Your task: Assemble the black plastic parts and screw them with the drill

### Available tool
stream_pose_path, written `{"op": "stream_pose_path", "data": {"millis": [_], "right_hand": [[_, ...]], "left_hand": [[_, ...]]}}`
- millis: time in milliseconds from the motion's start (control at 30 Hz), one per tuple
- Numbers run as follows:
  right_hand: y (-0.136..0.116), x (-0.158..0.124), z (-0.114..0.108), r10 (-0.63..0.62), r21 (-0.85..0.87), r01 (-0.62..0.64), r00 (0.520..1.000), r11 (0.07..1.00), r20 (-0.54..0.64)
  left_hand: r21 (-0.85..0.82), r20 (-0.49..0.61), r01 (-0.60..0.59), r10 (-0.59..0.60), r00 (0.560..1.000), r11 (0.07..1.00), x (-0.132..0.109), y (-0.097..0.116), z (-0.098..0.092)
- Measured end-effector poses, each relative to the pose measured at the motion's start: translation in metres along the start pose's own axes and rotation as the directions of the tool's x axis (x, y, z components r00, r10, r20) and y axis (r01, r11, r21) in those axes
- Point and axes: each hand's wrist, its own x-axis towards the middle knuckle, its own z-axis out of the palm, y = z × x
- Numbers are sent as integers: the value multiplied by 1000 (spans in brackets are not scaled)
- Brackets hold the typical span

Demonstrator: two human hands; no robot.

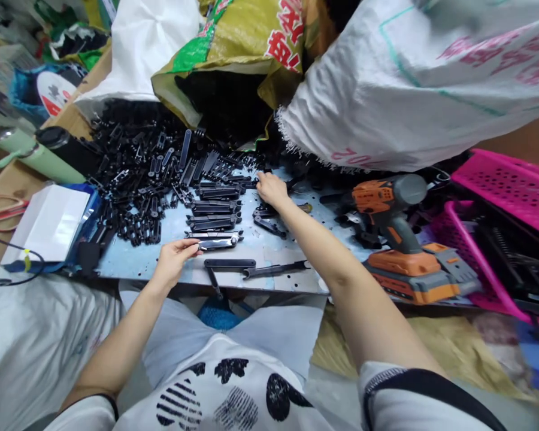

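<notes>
My left hand [176, 260] pinches the near end of a slim black folding tool [219, 243], the front one in a column of similar pieces. Behind it lie more folded black tools [215, 207]. My right hand [272, 189] reaches to the back of the work surface, its fingers closed beside a small pile of shiny metal bits [250, 161]; whatever they hold is hidden. Nearest the front edge, a black handle piece [230, 263] lies beside a long black jawed part [276, 270]. Opened-out black parts [269, 224] rest below my right wrist.
A big heap of loose black parts [135, 173] spreads at left. An orange cordless drill [399, 239] stands at right, before a pink basket [498, 179]. Sacks, one a white sack [386, 90], overhang the back. Red-handled scissors [4, 212] lie far left.
</notes>
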Motion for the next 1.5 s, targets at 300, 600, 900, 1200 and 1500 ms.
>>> {"op": "stream_pose_path", "data": {"millis": [300,600,900,1200,1500], "right_hand": [[-14,-11,-11,63,104,-68,997,992,47],[-6,-75,-29,65,155,-59,997,986,-35],[-5,-23,-23,159,279,-142,987,950,-39],[-33,-17,-32,180,450,-121,979,885,-92],[-56,-209,-47,-142,666,307,946,680,-291]], "left_hand": [[99,42,-9,5,999,995,-20,-24,-6],[693,292,-460,366,883,556,-25,-32,1],[752,424,-638,619,661,165,-28,-75,-2],[765,331,-641,811,482,69,-27,-81,10],[722,313,-675,798,515,153,-29,-82,5]]}}
